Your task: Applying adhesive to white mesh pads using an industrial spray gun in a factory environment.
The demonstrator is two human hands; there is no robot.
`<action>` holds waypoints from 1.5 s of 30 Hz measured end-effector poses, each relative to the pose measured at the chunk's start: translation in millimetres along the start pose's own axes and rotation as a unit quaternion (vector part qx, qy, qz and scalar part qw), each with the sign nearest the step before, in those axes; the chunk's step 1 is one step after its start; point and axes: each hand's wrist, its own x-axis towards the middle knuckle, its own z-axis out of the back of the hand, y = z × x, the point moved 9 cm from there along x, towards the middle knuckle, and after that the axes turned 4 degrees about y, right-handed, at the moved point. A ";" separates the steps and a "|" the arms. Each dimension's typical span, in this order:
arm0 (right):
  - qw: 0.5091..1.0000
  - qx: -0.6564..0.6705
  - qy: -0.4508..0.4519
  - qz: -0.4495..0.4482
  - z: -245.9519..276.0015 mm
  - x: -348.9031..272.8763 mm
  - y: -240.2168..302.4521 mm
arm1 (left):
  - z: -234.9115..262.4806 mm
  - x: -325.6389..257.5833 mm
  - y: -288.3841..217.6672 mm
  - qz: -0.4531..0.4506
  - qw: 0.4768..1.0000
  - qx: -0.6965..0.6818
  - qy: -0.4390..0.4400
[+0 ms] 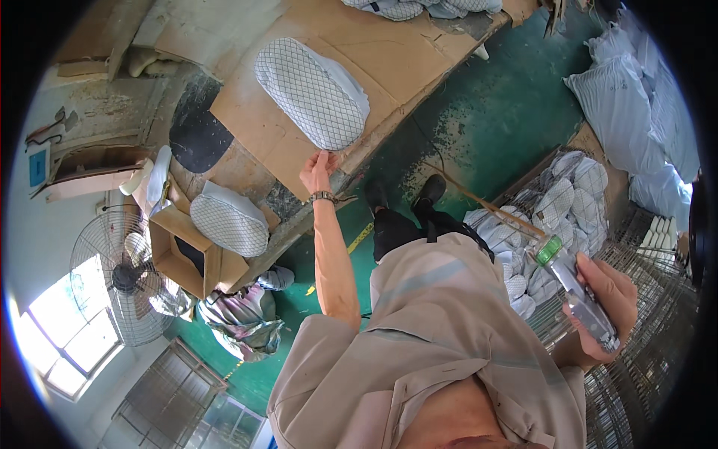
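Note:
At the near end of a white, oblong padded piece with a dark diamond grid (310, 93), my left hand (318, 173) has its fingertips closed on the edge. The piece lies on flat brown cardboard (258, 146) that covers the workbench. Out to the right, my right hand (609, 299) is wrapped around a grey metal hand tool with a green end (572, 284); its exact kind I cannot make out. A second gridded white piece (230, 218) rests near the bench's left end, by an open cardboard box (173, 251).
Right of me, a wire cage (535, 179) holds many similar white pieces (576, 191). Stuffed white sacks (624, 105) stand behind it. A large fan (123, 277) is at the left, with a shiny bundle (243, 322) on the green floor. A thin brown rod or hose (479, 198) crosses toward the tool.

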 end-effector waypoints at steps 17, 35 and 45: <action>0.996 0.049 0.061 -0.052 5.0 31.9 -74.5 | -1.9 11.2 -41.1 0.045 0.983 0.174 -0.039; 0.998 0.019 0.017 -0.056 24.0 106.1 -101.5 | -91.7 -16.9 -235.1 -0.099 0.992 0.073 -0.017; 0.995 0.051 -0.015 -0.090 21.9 133.9 -120.0 | -204.2 93.5 -417.1 -0.179 0.962 -0.087 0.187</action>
